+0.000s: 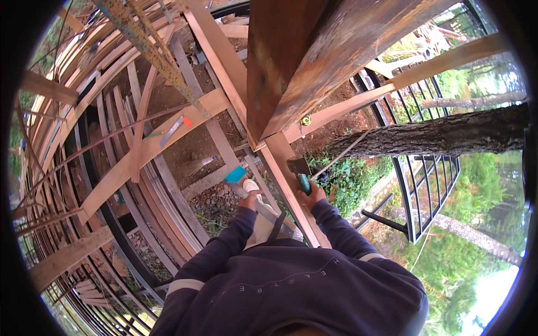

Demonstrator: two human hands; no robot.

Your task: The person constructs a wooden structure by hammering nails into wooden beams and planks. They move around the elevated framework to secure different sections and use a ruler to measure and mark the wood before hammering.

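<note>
My right hand is closed round the green handle of a tool with a broad dark blade. The blade lies over the narrow wooden beam that runs toward me. To the left of that beam my left hand is closed on a flat thing with a turquoise end and a greyish part near the fingers. Its kind I cannot make out. Just beyond the left hand, the white shoe shows below.
A thick brown timber post rises ahead. On the curved plank at left lies a blade with an orange end. A yellow tape measure rests on the right-hand beam. A tree trunk and black metal railing stand right.
</note>
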